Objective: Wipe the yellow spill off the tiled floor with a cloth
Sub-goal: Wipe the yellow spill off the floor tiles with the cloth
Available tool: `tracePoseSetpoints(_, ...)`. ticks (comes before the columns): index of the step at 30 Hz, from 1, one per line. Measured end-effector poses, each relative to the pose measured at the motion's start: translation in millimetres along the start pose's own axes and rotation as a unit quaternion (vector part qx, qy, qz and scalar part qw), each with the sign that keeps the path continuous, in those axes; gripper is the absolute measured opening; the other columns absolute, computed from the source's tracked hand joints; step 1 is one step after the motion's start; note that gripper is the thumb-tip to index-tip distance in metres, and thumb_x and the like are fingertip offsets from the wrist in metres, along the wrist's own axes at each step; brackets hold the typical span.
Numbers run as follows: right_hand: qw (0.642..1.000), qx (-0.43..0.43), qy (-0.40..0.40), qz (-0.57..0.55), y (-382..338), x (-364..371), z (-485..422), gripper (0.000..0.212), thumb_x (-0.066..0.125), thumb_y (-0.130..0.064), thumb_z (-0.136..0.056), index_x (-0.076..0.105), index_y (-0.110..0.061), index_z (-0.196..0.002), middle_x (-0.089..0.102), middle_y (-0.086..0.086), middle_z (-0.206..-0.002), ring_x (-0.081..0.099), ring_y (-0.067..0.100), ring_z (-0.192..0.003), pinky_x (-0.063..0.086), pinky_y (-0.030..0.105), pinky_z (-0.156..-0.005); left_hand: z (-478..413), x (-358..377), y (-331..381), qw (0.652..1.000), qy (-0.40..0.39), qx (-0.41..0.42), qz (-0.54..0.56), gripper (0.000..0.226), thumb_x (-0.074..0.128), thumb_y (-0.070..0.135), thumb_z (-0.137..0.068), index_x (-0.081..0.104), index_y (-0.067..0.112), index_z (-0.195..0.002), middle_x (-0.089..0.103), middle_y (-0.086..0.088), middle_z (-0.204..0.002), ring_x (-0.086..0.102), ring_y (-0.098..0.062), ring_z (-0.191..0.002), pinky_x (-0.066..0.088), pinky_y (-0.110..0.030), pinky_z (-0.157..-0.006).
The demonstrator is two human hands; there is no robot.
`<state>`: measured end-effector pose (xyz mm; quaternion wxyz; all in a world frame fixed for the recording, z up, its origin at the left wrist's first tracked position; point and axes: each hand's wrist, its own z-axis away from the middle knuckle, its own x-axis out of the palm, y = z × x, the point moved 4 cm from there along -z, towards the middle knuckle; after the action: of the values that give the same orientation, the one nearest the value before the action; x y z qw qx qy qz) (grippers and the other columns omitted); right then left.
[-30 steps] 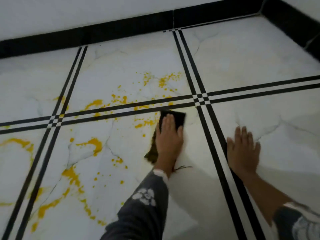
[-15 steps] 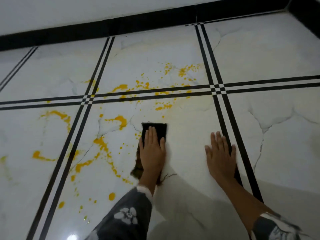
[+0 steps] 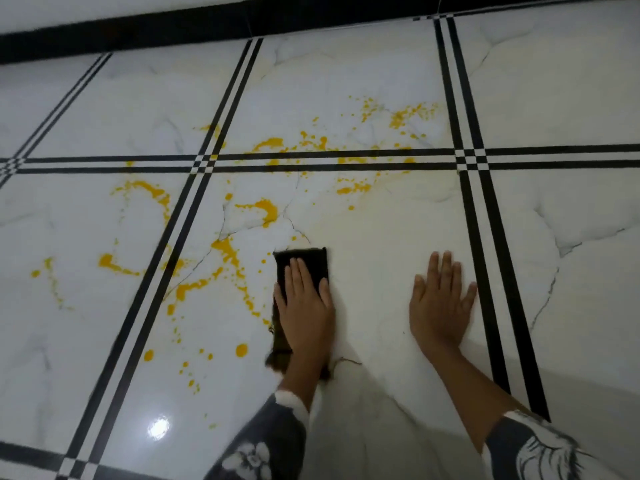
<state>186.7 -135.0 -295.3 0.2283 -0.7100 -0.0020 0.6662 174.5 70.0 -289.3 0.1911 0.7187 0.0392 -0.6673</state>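
Note:
A dark folded cloth (image 3: pixel 304 263) lies flat on the white marble-look tiled floor (image 3: pixel 381 237). My left hand (image 3: pixel 304 306) presses down on it with fingers stretched out; the cloth's near end sticks out by my wrist. Yellow spill (image 3: pixel 228 258) spreads in streaks and drops to the left of the cloth and further away across the black tile lines (image 3: pixel 311 161). The tile area right of the cloth shows only a faint yellowish smear. My right hand (image 3: pixel 441 303) rests flat on the floor, fingers apart, holding nothing.
Black double stripes (image 3: pixel 485 271) divide the tiles. A black skirting band (image 3: pixel 173 29) runs along the white wall at the far side. A light reflection (image 3: pixel 158 427) glints on the near-left tile. My patterned dark sleeves (image 3: pixel 263 445) fill the bottom edge.
My left hand has drawn the cloth back toward me, away from the cross stripes. The view has shifted left, showing more spill on the left tiles. My right hand stays planted on the floor.

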Motion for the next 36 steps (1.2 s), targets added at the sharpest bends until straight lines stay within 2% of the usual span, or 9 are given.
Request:
tracePoseSetpoints(7,1.0,-0.004,-0.017,0.005,3.0,-0.2,-0.8,0.055,0.016,-0.038,-0.097,0.019,-0.014,-0.147,0.017,0.007,-0.155,0.015,0.022,-0.143,0.0,0.046,-0.114,2.1,8.9,56.9,0.969,-0.083,0.232,-0.015,0.079,-0.001,0.062,-0.087,0.005,0.014,-0.149,0.006,0.0,-0.158,0.002,-0.012,-0.145,-0.008,-0.031,-0.115)
tracePoseSetpoints(14,1.0,0.029,0.0,-0.005,20.7,-16.8,-4.5,0.065,0.005,-0.047,-0.092,0.02,-0.014,-0.146,0.02,0.006,-0.154,0.019,0.022,-0.142,0.004,0.046,-0.114,16.4,11.5,84.1,0.986,-0.082,0.133,0.062,0.054,0.019,0.034,-0.097,0.048,0.008,-0.134,0.05,-0.006,-0.139,0.046,-0.02,-0.13,0.029,-0.042,-0.108)
tracePoseSetpoints(18,0.997,0.078,0.0,-0.012,47.4,-33.4,-16.6,0.053,0.016,-0.037,-0.099,0.01,-0.017,-0.147,0.008,0.002,-0.157,0.006,0.017,-0.144,-0.002,0.042,-0.115,29.8,9.5,128.4,0.947,-0.14,0.112,0.267,0.053,0.016,0.042,-0.1,0.034,0.018,-0.144,0.033,0.002,-0.151,0.024,-0.015,-0.141,0.016,-0.031,-0.115)
tracePoseSetpoints(21,0.99,0.136,0.003,-0.029,72.4,-46.9,-24.3,0.052,0.012,-0.036,-0.099,0.006,-0.02,-0.148,0.004,-0.001,-0.157,0.0,0.014,-0.144,-0.007,0.041,-0.115,32.4,5.2,157.8,0.86,-0.162,0.064,0.48,0.038,0.032,0.031,-0.102,0.052,0.02,-0.132,0.053,-0.001,-0.137,0.047,-0.014,-0.126,0.037,-0.032,-0.107)
tracePoseSetpoints(26,0.977,0.193,0.017,-0.085,93.0,-71.2,-35.7,0.051,0.009,-0.035,-0.099,0.004,-0.021,-0.148,0.001,-0.002,-0.157,-0.003,0.013,-0.144,-0.008,0.04,-0.114,20.3,-6.9,197.2,0.5,-0.38,-0.201,0.751,0.044,0.037,0.034,-0.098,0.053,0.009,-0.13,0.057,-0.016,-0.13,0.063,-0.021,-0.101,0.054,-0.032,-0.083)
tracePoseSetpoints(27,0.978,0.189,0.022,-0.08,93.3,-74.2,-38.4,0.052,0.009,-0.035,-0.099,0.003,-0.021,-0.148,0.001,-0.001,-0.157,-0.003,0.014,-0.144,-0.009,0.04,-0.114,12.9,-8.4,195.6,0.495,-0.406,-0.206,0.74,0.048,0.037,0.04,-0.098,0.053,0.009,-0.13,0.057,-0.017,-0.129,0.063,-0.025,-0.099,0.053,-0.036,-0.084)
tracePoseSetpoints(30,0.979,0.182,0.022,-0.088,90.4,-77.5,-42.1,0.053,0.009,-0.038,-0.098,0.001,-0.022,-0.148,0.0,-0.001,-0.157,-0.004,0.014,-0.144,-0.008,0.041,-0.114,-16.8,-10.8,166.7,0.629,-0.359,-0.171,0.668,0.056,0.03,0.047,-0.098,0.059,0.005,-0.121,0.063,-0.017,-0.121,0.062,-0.027,-0.102,0.049,-0.038,-0.089)
tracePoseSetpoints(33,0.984,0.144,0.024,-0.102,68.9,-70.6,-41.0,0.059,0.004,-0.046,-0.094,0.001,-0.023,-0.148,0.0,-0.002,-0.157,-0.004,0.014,-0.144,-0.008,0.041,-0.114,-53.7,-18.2,120.1,0.811,-0.129,-0.12,0.558,0.043,0.036,0.036,-0.099,0.062,0.008,-0.119,0.062,-0.007,-0.122,0.056,-0.022,-0.111,0.04,-0.034,-0.097)
tracePoseSetpoints(36,0.995,0.049,0.024,-0.084,34.3,-53.7,-36.2,0.064,-0.01,-0.055,-0.089,-0.004,-0.024,-0.146,-0.006,-0.005,-0.155,-0.009,0.012,-0.142,-0.01,0.038,-0.112,-77.3,-12.2,97.2,0.952,-0.045,0.05,0.3,0.046,0.029,0.032,-0.101,0.038,0.014,-0.142,0.035,-0.004,-0.15,0.029,-0.02,-0.139,0.019,-0.036,-0.113)
